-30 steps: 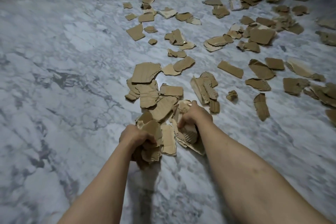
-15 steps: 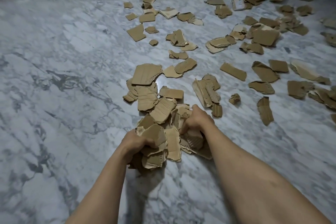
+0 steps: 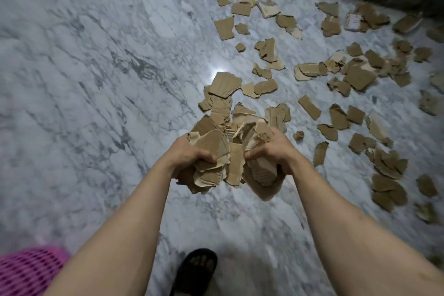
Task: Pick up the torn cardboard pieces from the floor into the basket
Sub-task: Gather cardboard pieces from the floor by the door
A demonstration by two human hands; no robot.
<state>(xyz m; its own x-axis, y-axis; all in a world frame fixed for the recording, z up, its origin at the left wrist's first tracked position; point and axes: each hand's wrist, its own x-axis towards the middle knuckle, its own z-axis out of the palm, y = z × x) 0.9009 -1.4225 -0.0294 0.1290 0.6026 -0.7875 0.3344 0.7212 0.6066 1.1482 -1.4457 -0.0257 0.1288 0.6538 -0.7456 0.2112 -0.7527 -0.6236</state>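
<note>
Cardboard pieces (image 3: 230, 151) gripped w/ both hands; basket (image 3: 28, 271) bottom-left.

The scene is dimly and evenly lit, with a cool, bluish cast over the grey-veined white marble floor (image 3: 101, 84). A small bright patch of glare (image 3: 217, 70) is reflected from the polished stone near the middle, which suggests a light overhead. Only soft, faint shadows are cast beneath the scattered torn brown cardboard pieces (image 3: 310, 107). Motion blur is seen throughout, strongest at the edges, where the pink mesh plastic basket (image 3: 28, 271) is smeared. Wide-angle distortion bends the outer parts.
</note>
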